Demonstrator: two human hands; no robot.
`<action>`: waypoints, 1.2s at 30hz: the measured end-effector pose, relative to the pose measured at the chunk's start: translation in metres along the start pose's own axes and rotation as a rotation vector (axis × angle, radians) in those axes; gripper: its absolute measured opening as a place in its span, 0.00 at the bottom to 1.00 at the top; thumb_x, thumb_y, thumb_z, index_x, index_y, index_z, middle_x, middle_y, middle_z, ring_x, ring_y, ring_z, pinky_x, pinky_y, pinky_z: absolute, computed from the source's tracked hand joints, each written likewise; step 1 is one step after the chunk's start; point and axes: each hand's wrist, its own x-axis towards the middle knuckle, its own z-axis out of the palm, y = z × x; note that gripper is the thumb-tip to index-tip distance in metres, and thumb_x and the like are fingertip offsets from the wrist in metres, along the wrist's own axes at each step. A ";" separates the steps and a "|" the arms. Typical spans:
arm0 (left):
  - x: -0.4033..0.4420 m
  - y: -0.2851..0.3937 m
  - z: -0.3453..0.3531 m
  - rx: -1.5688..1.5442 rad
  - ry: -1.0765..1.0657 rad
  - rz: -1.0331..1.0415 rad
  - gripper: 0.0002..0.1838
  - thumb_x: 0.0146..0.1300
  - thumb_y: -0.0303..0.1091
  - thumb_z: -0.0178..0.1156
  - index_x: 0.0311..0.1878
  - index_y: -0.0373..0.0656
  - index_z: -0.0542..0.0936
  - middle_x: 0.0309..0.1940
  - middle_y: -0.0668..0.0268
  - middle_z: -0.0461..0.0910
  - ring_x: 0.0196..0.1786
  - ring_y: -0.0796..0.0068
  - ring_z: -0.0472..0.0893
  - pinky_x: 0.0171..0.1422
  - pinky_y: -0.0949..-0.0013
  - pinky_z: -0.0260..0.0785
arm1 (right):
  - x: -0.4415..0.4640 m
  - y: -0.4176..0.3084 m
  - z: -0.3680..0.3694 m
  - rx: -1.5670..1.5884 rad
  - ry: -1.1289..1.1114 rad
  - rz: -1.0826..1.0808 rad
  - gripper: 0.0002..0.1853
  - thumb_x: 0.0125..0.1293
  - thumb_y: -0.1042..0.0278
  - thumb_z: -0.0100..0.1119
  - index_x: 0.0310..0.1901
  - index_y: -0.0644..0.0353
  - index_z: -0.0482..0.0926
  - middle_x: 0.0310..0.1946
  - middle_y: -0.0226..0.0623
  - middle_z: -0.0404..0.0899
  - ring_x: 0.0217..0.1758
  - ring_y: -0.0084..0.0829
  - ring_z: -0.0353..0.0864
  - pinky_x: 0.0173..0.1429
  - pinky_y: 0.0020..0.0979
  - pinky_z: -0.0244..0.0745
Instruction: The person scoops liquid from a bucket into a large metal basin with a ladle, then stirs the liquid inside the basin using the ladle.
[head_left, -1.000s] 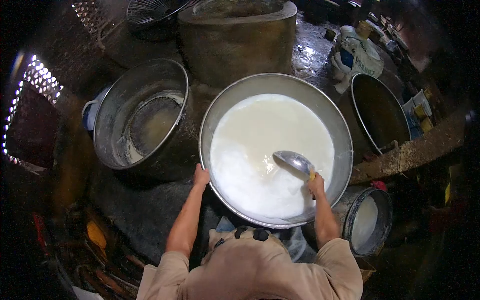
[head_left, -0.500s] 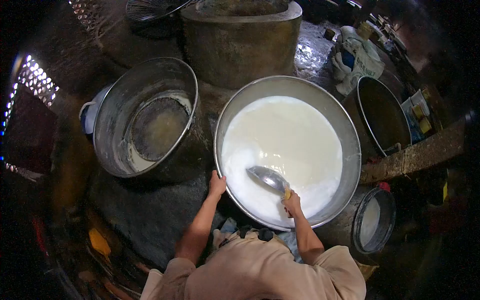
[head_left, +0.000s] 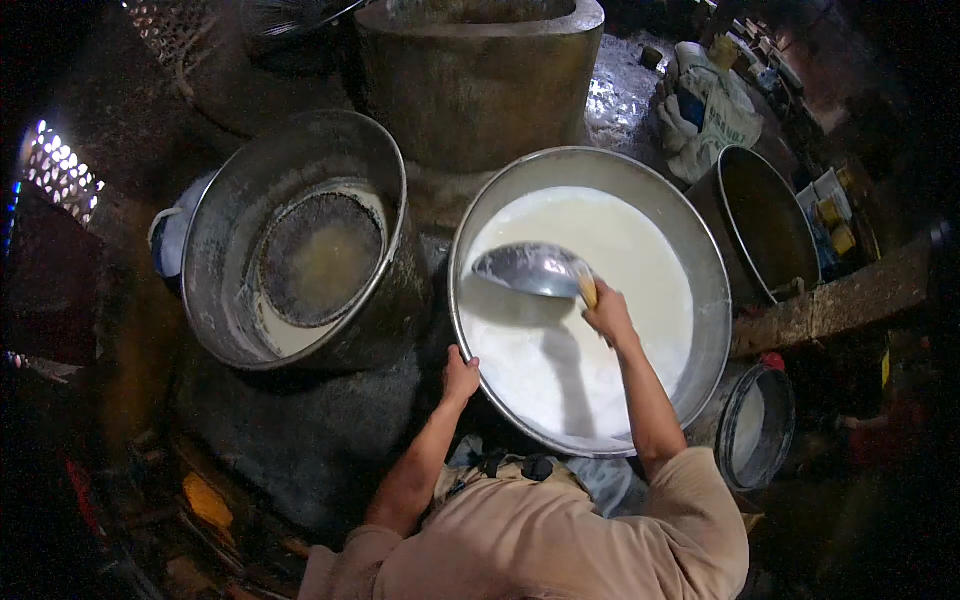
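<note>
A wide metal basin [head_left: 712, 330] holds white, milky liquid [head_left: 610, 230] with pale foam [head_left: 510, 375] on its near side. My right hand [head_left: 608, 312] is closed round the yellowish handle of a large metal scoop [head_left: 535, 268]. The scoop hangs above the liquid at the basin's left part and casts a shadow on the foam. Whether anything is in the scoop cannot be made out. At the basin's lower left edge, my left hand [head_left: 461, 376] grips the rim.
A metal pot [head_left: 225, 235] with a round sieve [head_left: 322, 260] inside stands left. Behind the basin is a large round stove-like block [head_left: 480, 95]. To the right are a dark vat [head_left: 765, 225], a wooden beam [head_left: 840, 305], a sack [head_left: 720, 125] and a bucket [head_left: 750, 425] of white liquid.
The scoop has risen out of the liquid, with my right hand moving up and away from my body. My left hand stays at the rim. The basin sits further right in view.
</note>
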 end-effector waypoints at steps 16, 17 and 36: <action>0.000 -0.001 0.006 -0.040 0.028 -0.013 0.24 0.58 0.31 0.57 0.56 0.37 0.62 0.50 0.45 0.73 0.54 0.47 0.72 0.57 0.56 0.63 | -0.063 0.125 0.068 -0.288 -0.261 0.274 0.11 0.51 0.69 0.54 0.34 0.66 0.77 0.31 0.51 0.80 0.34 0.48 0.81 0.40 0.42 0.77; 0.003 -0.006 0.010 -0.033 0.069 0.007 0.24 0.58 0.31 0.57 0.56 0.38 0.62 0.49 0.45 0.73 0.54 0.47 0.72 0.56 0.56 0.64 | -0.074 0.133 0.068 -0.271 -0.263 0.317 0.11 0.51 0.68 0.55 0.34 0.66 0.77 0.31 0.51 0.80 0.35 0.49 0.80 0.41 0.43 0.77; 0.004 -0.002 0.018 0.028 0.184 -0.083 0.18 0.56 0.30 0.55 0.51 0.38 0.69 0.46 0.48 0.76 0.50 0.53 0.76 0.53 0.58 0.67 | -0.203 0.196 -0.172 -0.117 -0.181 0.240 0.21 0.47 0.73 0.54 0.46 0.65 0.73 0.36 0.56 0.77 0.42 0.52 0.77 0.44 0.42 0.72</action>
